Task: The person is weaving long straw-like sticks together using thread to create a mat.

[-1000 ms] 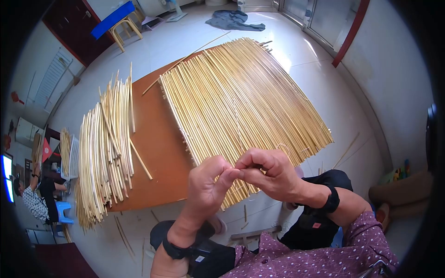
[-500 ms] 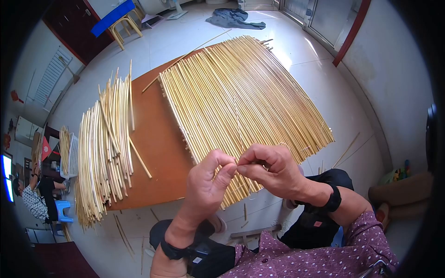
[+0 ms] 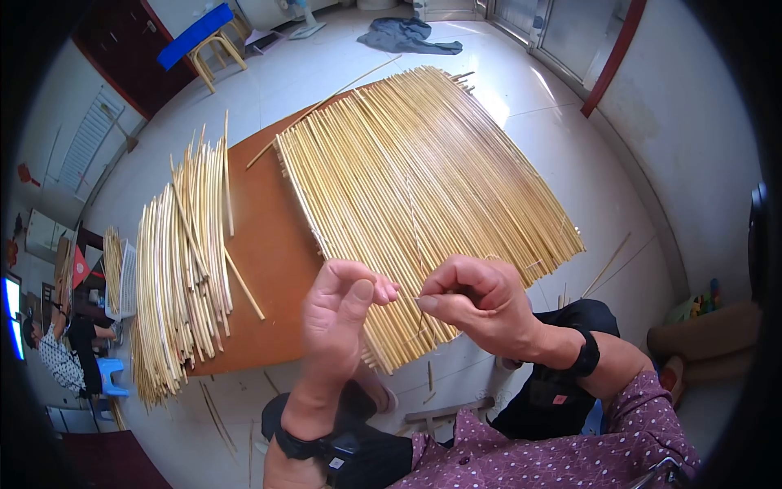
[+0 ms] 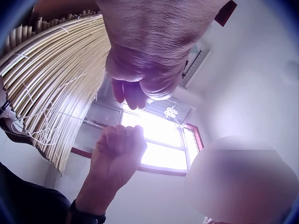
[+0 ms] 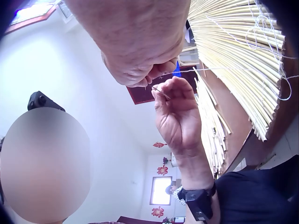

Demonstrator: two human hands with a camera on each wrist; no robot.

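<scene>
Straw-coloured stalks are laid side by side as a mat over the right of the brown table; loose stalks are heaped at the left. Both hands are held up above the mat's near end, close but apart.

Right hand: fingers curled in tight, white thread pinched, its run traceable to the mat. Left hand: fingers loosely bent, blurred; whether anything is gripped can't be told.

Step in hand, as judged: thread being readied for tying the mat, possibly at a needle. Next move probably calls for the thread end kept pinched, both hands brought together and steadied, slack kept clear.

View differences: a needle-like sliver is shown across the left thumb in the right wrist view; barely made out from the head. Holder uncertain. Tangled loops by the mat's edge are caught by both wrist views, not clearly by the head view. Full table layout: head only.
</scene>
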